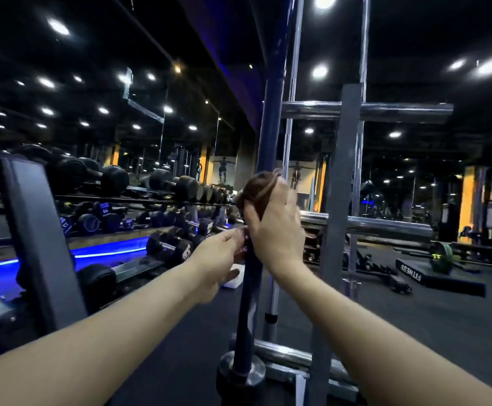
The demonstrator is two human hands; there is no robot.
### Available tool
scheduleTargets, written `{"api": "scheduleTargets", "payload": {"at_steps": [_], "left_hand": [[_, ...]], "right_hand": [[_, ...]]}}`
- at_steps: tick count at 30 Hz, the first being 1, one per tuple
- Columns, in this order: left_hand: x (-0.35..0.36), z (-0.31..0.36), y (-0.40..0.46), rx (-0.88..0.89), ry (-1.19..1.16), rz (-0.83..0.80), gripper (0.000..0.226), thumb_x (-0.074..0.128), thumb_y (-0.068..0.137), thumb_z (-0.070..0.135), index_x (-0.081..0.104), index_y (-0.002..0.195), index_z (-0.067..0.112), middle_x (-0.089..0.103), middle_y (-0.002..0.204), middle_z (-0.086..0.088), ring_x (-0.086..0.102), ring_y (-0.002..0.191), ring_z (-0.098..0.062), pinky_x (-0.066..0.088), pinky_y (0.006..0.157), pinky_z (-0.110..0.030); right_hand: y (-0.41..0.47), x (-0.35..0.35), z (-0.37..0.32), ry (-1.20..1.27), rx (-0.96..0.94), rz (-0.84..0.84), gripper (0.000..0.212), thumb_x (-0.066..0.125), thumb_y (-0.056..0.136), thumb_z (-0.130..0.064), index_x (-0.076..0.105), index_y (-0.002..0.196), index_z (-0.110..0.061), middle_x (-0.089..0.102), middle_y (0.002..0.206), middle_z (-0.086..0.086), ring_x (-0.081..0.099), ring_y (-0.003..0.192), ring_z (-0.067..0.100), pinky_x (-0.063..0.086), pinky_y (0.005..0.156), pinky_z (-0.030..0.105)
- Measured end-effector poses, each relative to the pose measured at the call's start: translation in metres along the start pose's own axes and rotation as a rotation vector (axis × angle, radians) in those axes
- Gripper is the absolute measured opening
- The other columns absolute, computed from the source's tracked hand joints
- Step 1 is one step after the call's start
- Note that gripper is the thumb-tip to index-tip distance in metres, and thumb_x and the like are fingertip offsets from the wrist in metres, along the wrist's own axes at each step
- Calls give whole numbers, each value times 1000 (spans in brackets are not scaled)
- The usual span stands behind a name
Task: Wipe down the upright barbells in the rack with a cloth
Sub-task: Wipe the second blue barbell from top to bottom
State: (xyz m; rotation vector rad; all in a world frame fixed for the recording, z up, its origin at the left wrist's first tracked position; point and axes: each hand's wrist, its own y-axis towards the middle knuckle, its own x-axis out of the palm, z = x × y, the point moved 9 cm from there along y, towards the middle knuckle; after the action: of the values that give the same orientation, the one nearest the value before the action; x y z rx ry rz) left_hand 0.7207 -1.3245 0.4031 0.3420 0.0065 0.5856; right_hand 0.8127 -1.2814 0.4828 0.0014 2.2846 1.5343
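On the far left a grey rack upright (41, 230) stands close to the camera, and behind it runs the dumbbell rack (139, 197) with rows of dark dumbbells along a mirrored wall and a blue light strip near the floor. Next comes the left hand (218, 259), reaching in from below with fingers curled against the blue barbell (271, 127) just under the right hand; it seems to pinch the bar or the cloth's lower edge, though blur makes that hard to settle. The blue barbell stands upright in the barbell rack (341, 177), its foot in a round collar at the bottom. The right hand (274, 227) grips a brown cloth (256, 186) wrapped round that bar at about mid-height, fingers curled over it. Just to the right a chrome barbell (293, 68) stands upright, and further right another chrome bar (363, 39) behind the rack's grey post and chrome crossbars
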Motion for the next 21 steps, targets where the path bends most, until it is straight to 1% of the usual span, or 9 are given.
{"api": "scheduleTargets", "payload": {"at_steps": [3,5,8,11,13,15,17,20,21], "left_hand": [[2,-6,-1,-29,-3,1,23,40,102,28,62,98,26,63,93,8,55,94,-11,38,70,-24],[3,-4,-2,-45,-31,-46,23,41,101,28,63,97,26,65,92,8,58,88,-8,36,67,-23],[2,-4,3,-50,-58,-101,25,42,100,30,66,98,25,70,90,9,61,84,-8,38,72,-24],[2,-4,3,-42,-43,-113,27,42,100,29,67,92,25,71,82,12,63,77,-6,43,61,-18],[1,-3,1,-27,-31,-102,27,42,100,30,67,92,25,70,83,13,63,79,-6,43,63,-19],[1,-3,0,-24,-48,-82,26,41,101,30,66,94,26,69,84,11,62,77,-6,42,61,-18],[2,-6,-2,-32,-73,-73,24,42,100,31,66,98,26,68,89,8,61,77,-7,42,60,-19],[4,-7,-4,-35,-78,-78,25,42,101,31,67,105,27,69,96,7,61,86,-10,43,66,-21],[5,-7,-4,-36,-82,-82,25,42,100,31,67,106,27,69,99,7,61,91,-12,44,71,-22]], "right_hand": [[0,-5,3,-38,0,-28,52,45,96,-43,32,138,-14,43,125,6,52,109,28,45,78,40],[41,-20,-11,-17,-2,25,46,43,97,-41,37,134,-14,45,123,8,53,106,27,40,75,35],[94,-38,-30,-21,28,55,40,41,98,-41,40,128,-14,47,122,9,53,103,29,31,71,34],[72,-29,-17,58,40,112,39,39,99,-41,40,128,-16,49,121,6,53,105,27,35,72,34],[36,-16,-3,88,44,122,41,39,98,-42,41,130,-16,49,119,5,53,106,26,42,74,37],[3,-4,6,52,33,46,43,39,97,-43,40,132,-18,49,121,3,53,107,25,48,79,43],[-6,-4,10,-8,41,-28,40,40,97,-43,42,128,-19,48,119,2,54,106,24,48,80,43],[26,-19,-6,-13,27,-22,32,42,98,-40,45,119,-15,43,107,0,51,95,20,36,63,30],[43,-26,-13,-10,33,-3,33,42,98,-40,44,119,-14,41,106,0,49,93,21,31,62,29]]}}
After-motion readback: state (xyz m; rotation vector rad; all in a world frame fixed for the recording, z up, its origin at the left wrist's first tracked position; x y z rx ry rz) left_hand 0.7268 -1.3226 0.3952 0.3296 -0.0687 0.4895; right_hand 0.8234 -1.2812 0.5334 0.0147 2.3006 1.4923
